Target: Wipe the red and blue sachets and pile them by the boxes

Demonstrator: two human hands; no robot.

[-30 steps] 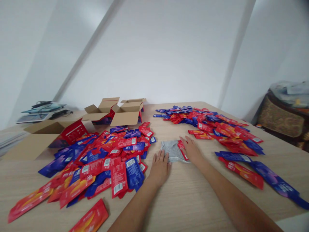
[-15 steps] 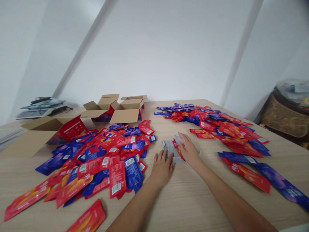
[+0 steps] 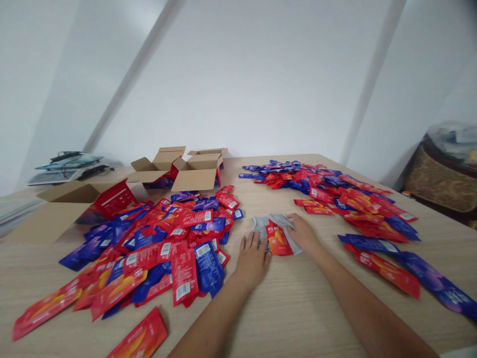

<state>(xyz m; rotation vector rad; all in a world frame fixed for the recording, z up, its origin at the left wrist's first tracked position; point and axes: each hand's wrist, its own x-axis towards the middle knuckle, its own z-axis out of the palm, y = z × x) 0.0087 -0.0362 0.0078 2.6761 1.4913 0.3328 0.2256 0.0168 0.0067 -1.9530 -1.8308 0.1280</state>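
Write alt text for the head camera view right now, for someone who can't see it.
Two bare hands, left and right, touch a grey cloth with a red packet on it. Red and blue packets lie in piles on either side of the table; open boxes stand at left.

Both forearms reaching forward, converging; left hand [image 3: 253,261] palm down, fingers spread; right hand [image 3: 303,232] angled inward, fingers bent.

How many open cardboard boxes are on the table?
4: the near-left box, the middle-left box, the box to its right, and the rear box, partly hidden behind that one. More could be hidden.
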